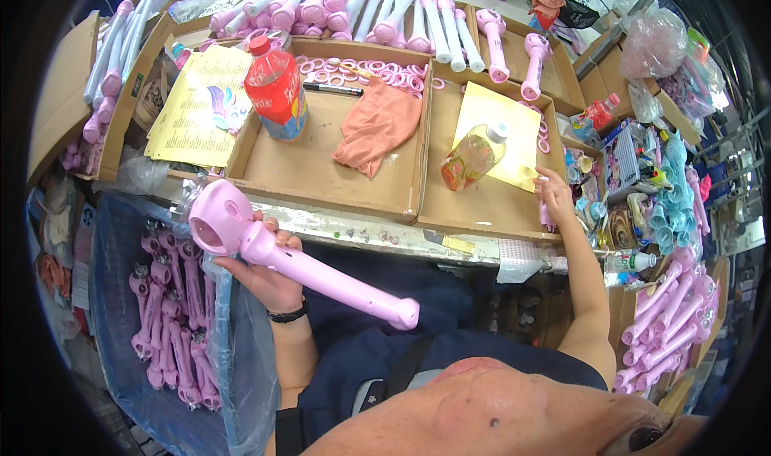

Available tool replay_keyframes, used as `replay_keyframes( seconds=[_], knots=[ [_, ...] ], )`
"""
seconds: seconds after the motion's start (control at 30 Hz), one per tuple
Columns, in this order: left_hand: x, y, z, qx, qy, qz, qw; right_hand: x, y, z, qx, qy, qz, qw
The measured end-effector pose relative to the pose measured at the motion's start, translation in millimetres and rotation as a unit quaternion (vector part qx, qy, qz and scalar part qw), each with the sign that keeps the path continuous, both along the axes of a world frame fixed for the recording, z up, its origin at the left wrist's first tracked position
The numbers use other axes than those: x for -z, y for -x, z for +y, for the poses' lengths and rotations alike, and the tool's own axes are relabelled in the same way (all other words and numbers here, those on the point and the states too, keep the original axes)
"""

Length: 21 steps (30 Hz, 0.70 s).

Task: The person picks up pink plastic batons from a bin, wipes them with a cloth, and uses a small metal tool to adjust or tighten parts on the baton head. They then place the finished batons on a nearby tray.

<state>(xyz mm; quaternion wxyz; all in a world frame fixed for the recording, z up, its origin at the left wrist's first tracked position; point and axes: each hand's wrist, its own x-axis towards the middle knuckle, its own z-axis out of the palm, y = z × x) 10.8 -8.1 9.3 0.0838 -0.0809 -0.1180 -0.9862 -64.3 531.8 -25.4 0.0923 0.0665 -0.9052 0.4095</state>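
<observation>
In my left hand (277,286) lies a pink plastic toy wand (321,278), tilted down to the right, my fingers wrapped round its neck. Its rounded head (221,215) has a large round opening, and a clear part sits on the tip. My right hand (556,197) reaches to the right side of a cardboard tray (498,225), fingers curled together. A small pink piece (545,215) shows below those fingers; whether they grip it is hidden. Close to that hand are a yellow sheet (514,155) and several pink rings (544,144).
A blue-lined bin (249,360) at left holds several pink wands. A red-capped bottle (277,91), an orange cloth (381,127) and a white-capped bottle (474,157) stand or lie in the trays. Several wands (313,10) fill the back; more wands (671,319) lie at right.
</observation>
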Motion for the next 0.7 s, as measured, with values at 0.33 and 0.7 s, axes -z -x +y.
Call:
replay_keyframes(
  seconds=[0.33,0.7],
  knots=[
    [-17.7,-12.3,-15.5,0.018,-0.1,0.098,0.99,-86.6,-17.8,-41.0,0.066,-0.346,0.325,0.878],
    [-11.7,-12.7,20.6,-0.052,0.01,0.002,0.999,-127.8,-47.2,-227.0,-0.119,0.152,0.383,0.903]
  ],
)
